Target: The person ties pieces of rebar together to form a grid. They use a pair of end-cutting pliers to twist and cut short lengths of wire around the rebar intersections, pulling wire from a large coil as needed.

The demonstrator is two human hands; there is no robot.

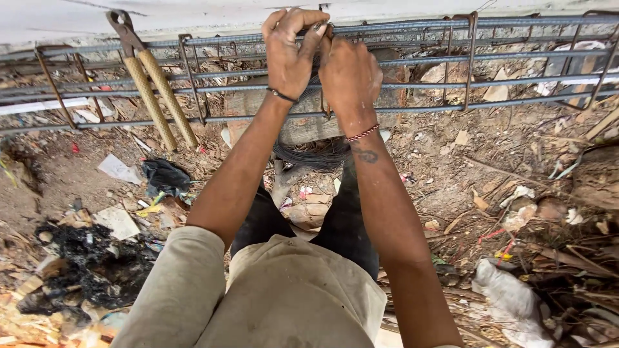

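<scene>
Beige shirt (284,296) (cropped); both hands (322,58) pinched on rebar (451,26), wire hidden.

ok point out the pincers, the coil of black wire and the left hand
pincers (153,87), head view, on the yellow-wrapped handles hung on the rebar cage
coil of black wire (309,154), head view, on its lower loop below the wrists
left hand (290,51), head view, on its back
</scene>
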